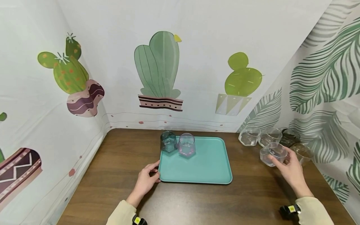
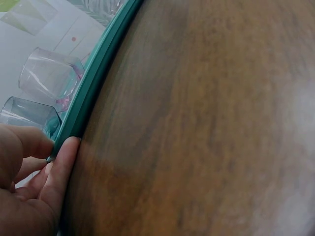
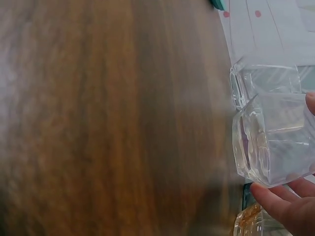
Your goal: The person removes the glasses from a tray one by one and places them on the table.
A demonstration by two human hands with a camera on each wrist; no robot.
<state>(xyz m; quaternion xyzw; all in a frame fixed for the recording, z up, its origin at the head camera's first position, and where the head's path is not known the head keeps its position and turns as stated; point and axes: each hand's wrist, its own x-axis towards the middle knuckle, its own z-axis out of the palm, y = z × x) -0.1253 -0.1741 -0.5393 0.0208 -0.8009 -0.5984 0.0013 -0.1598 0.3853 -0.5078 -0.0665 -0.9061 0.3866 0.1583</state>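
Note:
In the head view my left hand [image 1: 146,178] holds the left rim of a turquoise tray [image 1: 202,170], with thumb and fingertips right at the edge. The left wrist view shows the thumb [image 2: 65,160] against the tray's side. On the tray's far left stand two faceted glasses, a dark teal glass [image 1: 168,142] and a pink-tinted glass [image 1: 187,145], side by side. Over on the right, my right hand [image 1: 292,170] grips a clear glass [image 1: 272,154] around its side. The right wrist view shows that clear glass [image 3: 280,137] between thumb and fingers.
Behind the held glass stand two more clear glasses [image 1: 249,136] [image 1: 270,137], a dark glass [image 1: 290,137] and an amber glass [image 1: 303,152]. Cloth printed with cacti and leaves [image 1: 202,62] borders the wooden table [image 1: 197,200] at the back and both sides.

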